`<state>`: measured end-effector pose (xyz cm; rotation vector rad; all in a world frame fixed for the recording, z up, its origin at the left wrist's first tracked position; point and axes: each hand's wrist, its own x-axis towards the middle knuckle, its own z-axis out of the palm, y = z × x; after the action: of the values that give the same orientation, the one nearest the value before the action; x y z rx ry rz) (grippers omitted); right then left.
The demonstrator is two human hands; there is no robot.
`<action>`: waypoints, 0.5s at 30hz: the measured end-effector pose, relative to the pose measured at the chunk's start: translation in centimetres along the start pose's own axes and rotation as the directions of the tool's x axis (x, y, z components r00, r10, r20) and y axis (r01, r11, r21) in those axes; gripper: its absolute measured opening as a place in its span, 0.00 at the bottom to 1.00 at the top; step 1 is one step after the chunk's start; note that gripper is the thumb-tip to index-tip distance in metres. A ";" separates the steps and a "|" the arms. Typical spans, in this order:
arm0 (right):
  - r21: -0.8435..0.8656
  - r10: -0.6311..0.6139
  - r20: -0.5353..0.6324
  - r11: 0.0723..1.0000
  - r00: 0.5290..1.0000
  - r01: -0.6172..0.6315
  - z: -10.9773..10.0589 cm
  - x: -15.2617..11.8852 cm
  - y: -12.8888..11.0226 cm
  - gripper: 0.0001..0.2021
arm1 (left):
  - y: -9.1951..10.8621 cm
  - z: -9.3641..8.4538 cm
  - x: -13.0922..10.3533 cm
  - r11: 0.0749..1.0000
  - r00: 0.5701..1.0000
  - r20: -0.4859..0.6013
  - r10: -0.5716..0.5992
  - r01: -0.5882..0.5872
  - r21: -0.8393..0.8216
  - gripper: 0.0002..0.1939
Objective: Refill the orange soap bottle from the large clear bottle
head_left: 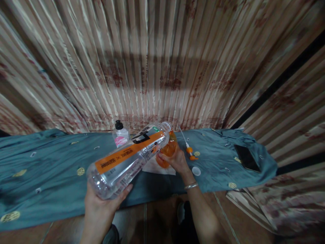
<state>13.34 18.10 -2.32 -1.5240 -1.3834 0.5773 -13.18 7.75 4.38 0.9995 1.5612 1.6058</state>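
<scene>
My left hand (104, 206) is wrapped round the base of a large clear plastic bottle (129, 159) with an orange and silver label. The bottle is tilted, its uncapped mouth up and to the right, over the top of an orange see-through bottle (169, 149). Around that orange bottle my right hand (177, 159) is closed; part of it is hidden behind the clear bottle. A white paper sheet (152, 167) lies beneath it. To the right lie an orange and white pump head (190, 150) with a long tube and a round white cap (196, 171).
A small clear bottle (120, 134) with a black top and pink label stands at the back left. A black phone (246, 157) lies on the right of the green cloth (58, 176). Patterned curtains (152, 67) hang behind; a tiled floor shows in front.
</scene>
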 end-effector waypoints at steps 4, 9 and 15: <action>-0.008 -0.006 -0.014 1.000 1.000 0.006 0.1 0.0 0.1 0.36 | -0.1 0.0 0.0 1.000 1.000 0.005 0.011 -0.011 -0.014 0.43; -0.001 -0.014 -0.010 1.000 1.000 0.014 0.1 0.0 0.1 0.36 | -0.1 0.0 0.0 1.000 1.000 0.013 0.020 -0.020 -0.009 0.43; 0.001 -0.005 -0.004 1.000 1.000 0.005 0.0 0.0 -0.1 0.35 | 0.4 0.1 0.0 1.000 0.999 0.024 0.029 -0.029 -0.008 0.51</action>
<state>13.26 18.07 -2.21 -1.5201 -1.3833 0.5716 -13.09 7.79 4.80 1.0377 1.5296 1.6124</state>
